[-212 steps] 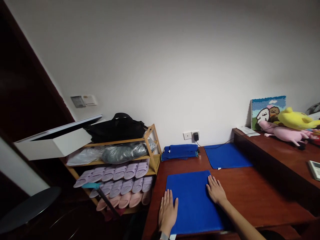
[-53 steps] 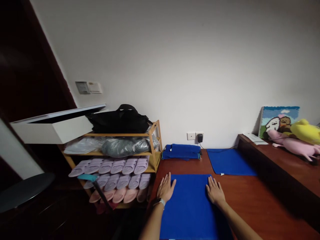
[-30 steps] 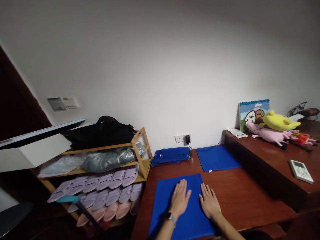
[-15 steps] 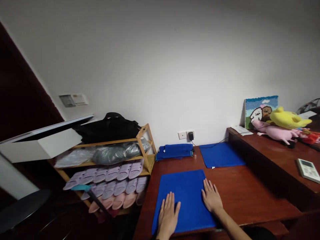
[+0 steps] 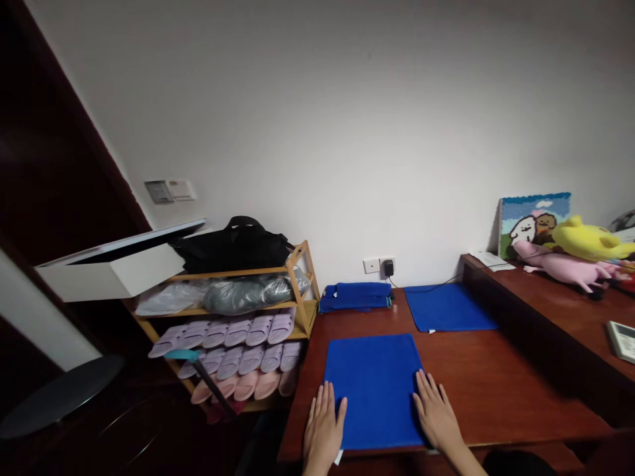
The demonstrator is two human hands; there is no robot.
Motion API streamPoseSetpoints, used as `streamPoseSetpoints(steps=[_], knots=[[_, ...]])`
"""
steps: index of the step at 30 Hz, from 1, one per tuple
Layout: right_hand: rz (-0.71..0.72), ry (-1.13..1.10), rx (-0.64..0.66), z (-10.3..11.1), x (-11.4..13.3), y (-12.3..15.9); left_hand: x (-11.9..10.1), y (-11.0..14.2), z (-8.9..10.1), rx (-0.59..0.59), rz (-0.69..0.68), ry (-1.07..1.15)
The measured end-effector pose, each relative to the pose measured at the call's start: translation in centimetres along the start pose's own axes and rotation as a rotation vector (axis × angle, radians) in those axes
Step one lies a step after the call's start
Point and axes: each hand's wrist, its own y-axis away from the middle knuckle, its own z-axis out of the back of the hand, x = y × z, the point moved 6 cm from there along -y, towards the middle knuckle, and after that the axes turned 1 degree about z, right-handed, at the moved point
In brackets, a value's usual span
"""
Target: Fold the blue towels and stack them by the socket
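Note:
A blue cloth [image 5: 377,383] lies spread flat on the brown wooden table [image 5: 496,390], with a small white tag at its near left edge. My left hand [image 5: 325,423] rests flat over the cloth's left edge, fingers stretched forward and thumb apart. On the opposite side my right hand [image 5: 435,406] lies flat across the right edge, its fingers also extended. Neither hand grips anything. Farther back, a second blue cloth [image 5: 449,307] lies flat against the wall. Folded blue cloths [image 5: 354,296] are stacked at the table's back left corner.
Left of the table stands a wooden rack [image 5: 310,297] holding slippers [image 5: 238,330] and a black bag [image 5: 238,248]. A raised dark ledge [image 5: 526,317] runs along the right, bearing plush toys [image 5: 565,264] and a calculator-like device [image 5: 622,340]. A black plug [image 5: 389,268] sits in the wall socket.
My left hand has moved left from the cloth's interior to its left edge. My right hand stays at the right edge, slightly nearer me. The view has shifted left.

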Motion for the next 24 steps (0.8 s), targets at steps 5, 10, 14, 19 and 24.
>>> streamPoseSetpoints(steps=[5,10,14,19,24], knots=[[0.015,-0.012,-0.013,-0.5,-0.2,1.4,0.0,0.0,0.3,0.007,0.02,-0.017],[0.015,-0.009,0.025,0.0,0.1,1.2,-5.8,-0.8,1.3,-0.002,-0.035,0.038],[0.01,0.01,0.043,0.2,0.2,1.4,-11.1,-3.0,1.7,0.075,-0.165,0.103],[0.022,0.03,0.043,-0.2,0.1,1.4,-6.8,-5.1,1.9,0.172,-0.063,0.077],[0.017,0.053,0.04,-0.3,0.1,1.4,0.1,-4.5,2.3,0.133,0.035,0.036]])
